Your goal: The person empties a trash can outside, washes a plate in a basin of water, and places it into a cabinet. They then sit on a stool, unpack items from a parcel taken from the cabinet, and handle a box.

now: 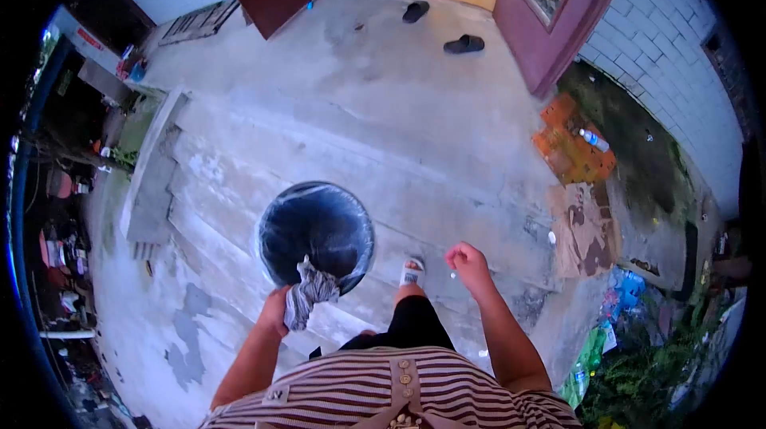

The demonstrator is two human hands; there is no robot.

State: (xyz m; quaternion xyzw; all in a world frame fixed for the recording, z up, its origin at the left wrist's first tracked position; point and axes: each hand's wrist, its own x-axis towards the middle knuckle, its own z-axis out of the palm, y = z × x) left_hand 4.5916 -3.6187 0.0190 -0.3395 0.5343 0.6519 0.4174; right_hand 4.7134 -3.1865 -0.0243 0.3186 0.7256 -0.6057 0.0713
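In the head view, the left hand [275, 311]'s grip is closed around a striped cloth [311, 293] at the near edge of a lined bin [307, 217]; whether it also clasps the rim cannot be told. The right hand [468, 263], well apart to the right, has its fingers curled in narrow, nothing visible in it. To manage this well, I would keep the cloth bunched firmly, steady the rim with the free right hand, and keep the bin clear of the sandaled foot [412, 272].
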